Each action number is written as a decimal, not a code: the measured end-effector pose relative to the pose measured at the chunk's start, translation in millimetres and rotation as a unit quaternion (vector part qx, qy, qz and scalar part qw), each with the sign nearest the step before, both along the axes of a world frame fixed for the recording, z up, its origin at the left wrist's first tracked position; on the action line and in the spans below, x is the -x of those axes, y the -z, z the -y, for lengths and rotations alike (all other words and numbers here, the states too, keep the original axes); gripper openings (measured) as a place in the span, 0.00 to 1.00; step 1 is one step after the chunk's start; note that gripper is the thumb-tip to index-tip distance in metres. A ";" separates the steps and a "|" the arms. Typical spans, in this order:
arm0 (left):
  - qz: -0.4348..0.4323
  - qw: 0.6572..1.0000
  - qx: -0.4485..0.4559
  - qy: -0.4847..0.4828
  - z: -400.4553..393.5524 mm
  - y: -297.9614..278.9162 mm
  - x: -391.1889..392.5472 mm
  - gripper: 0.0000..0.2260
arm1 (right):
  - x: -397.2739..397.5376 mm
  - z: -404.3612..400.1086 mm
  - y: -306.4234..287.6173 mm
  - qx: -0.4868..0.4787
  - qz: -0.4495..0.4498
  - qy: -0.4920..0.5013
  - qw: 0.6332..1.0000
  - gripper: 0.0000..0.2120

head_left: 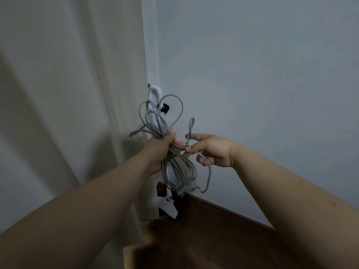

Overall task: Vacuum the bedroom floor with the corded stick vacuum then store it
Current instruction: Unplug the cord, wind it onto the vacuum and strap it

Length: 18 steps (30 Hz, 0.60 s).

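My left hand (160, 147) grips a bundle of grey power cord (155, 121) gathered into several loops that stick out above and below the fist. My right hand (210, 149) pinches a small loop of the same cord just right of the bundle. Behind the cord stands the white stick vacuum (156, 92) in the room corner, upright; its handle top shows above the loops and its lower body (169, 207) shows below them. The cord hides most of the vacuum's middle.
A pale curtain (77, 94) hangs on the left, touching the corner. A blue-grey wall (252, 74) fills the right. Dark wooden floor (204, 230) lies below, with a cardboard edge (134, 255) near the bottom.
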State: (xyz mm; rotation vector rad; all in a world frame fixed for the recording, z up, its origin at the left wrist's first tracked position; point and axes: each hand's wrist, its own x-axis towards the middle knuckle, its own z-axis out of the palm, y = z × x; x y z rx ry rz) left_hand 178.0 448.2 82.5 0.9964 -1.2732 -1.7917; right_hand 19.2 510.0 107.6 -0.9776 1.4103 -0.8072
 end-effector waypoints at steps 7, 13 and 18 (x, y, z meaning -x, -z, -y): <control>0.013 1.000 -0.016 0.004 1.6 -8.5 2.6 0.15 | -6.7 10.7 -0.9 0.048 0.211 0.169 0.962 0.10; 0.038 0.998 -0.053 -0.002 -0.2 -2.1 3.8 0.14 | -3.6 23.6 0.9 0.157 0.177 0.266 0.934 0.30; 0.021 0.996 -0.078 -0.026 1.7 -1.0 2.6 0.14 | 3.9 20.1 -3.1 0.162 0.193 0.192 0.949 0.23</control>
